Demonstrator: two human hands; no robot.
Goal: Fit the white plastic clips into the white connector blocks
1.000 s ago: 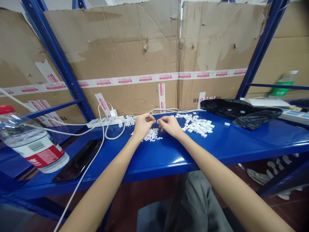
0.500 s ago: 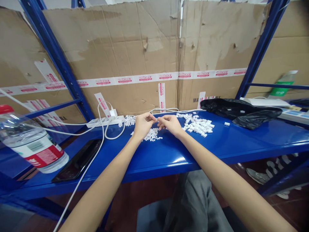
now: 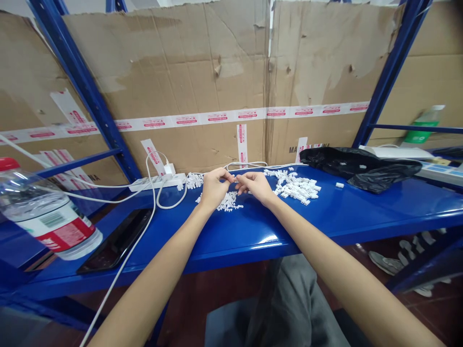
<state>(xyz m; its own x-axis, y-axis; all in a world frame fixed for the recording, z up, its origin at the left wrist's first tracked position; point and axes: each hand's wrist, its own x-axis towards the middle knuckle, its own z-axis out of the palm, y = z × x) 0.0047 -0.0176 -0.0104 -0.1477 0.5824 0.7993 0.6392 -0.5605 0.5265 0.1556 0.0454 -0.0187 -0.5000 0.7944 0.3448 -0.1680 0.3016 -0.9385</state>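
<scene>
My left hand (image 3: 214, 186) and my right hand (image 3: 256, 185) meet fingertip to fingertip above a blue metal shelf (image 3: 253, 231). Both are pinched together on a tiny white plastic piece (image 3: 235, 180) held between them. Directly below them lies a small heap of white plastic pieces (image 3: 227, 202). A larger pile of the same white pieces (image 3: 295, 187) lies just right of my right hand, and a smaller cluster (image 3: 194, 180) sits left of my left hand.
A white power strip (image 3: 157, 181) with a plugged charger and cables lies at the back left. A black phone (image 3: 115, 240) and a lying water bottle (image 3: 47, 217) are at the left. A black plastic bag (image 3: 358, 166) is at the right. Cardboard (image 3: 217, 82) backs the shelf.
My fingertips have closed together slightly on the small piece; the hands stay in the same place above the heap.
</scene>
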